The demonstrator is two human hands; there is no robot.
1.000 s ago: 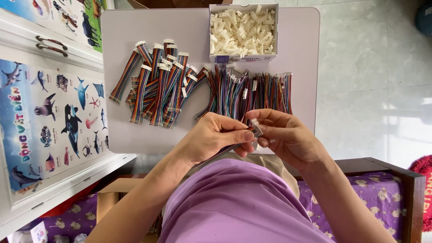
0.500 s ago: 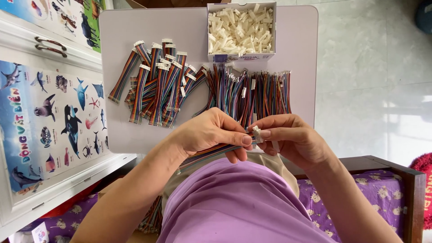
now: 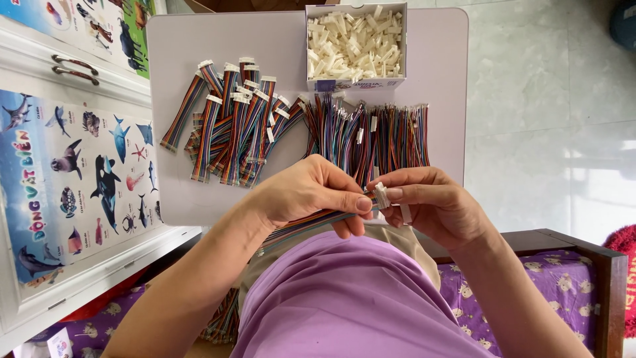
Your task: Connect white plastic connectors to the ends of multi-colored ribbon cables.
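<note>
Left hand (image 3: pixel 311 195) pinches the ribbon cable (image 3: pixel 301 227), its long axis slanting up toward the right fingertips. Right hand (image 3: pixel 430 205) grips the white connector (image 3: pixel 381 195) at the cable's tip.

Ribbon cable (image 3: pixel 301 225) end behind fingers

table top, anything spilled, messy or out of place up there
Nothing stands out. The white connectors sit inside their box, and finished cables and loose wire bundles lie in separate heaps on the board.
</note>
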